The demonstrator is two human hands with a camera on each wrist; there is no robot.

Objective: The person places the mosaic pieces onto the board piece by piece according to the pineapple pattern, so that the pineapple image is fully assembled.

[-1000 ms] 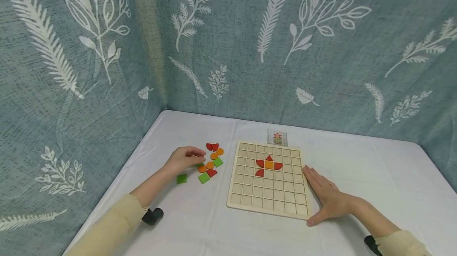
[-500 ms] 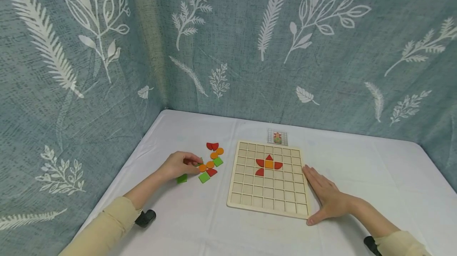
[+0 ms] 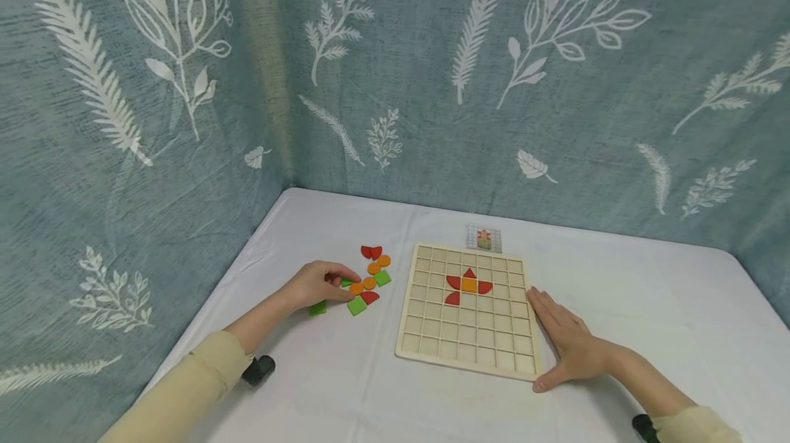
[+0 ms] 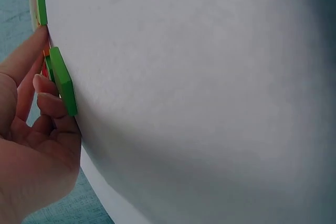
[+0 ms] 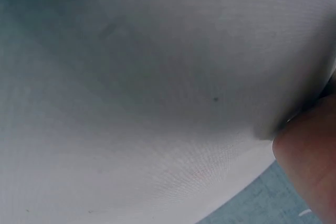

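Orange disc (image 3: 356,289) lies among loose tiles (image 3: 356,306) on the table (image 3: 315,388) left of the gridded board (image 3: 475,334), left hand (image 3: 319,284) at it, thumb and forefinger slightly parted, cannot tell if pinching; right hand (image 3: 572,345) fingers straight along board's right edge; cells hold red pieces (image 3: 453,283), orange square (image 3: 469,286).

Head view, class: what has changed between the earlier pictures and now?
The left hand moved slightly towards the person; it is now right beside a flat orange disc and partly covers a square green tile. Any grip is unclear. The right hand stayed beside the pale wooden grid board, whose flat red and orange pieces are unchanged.
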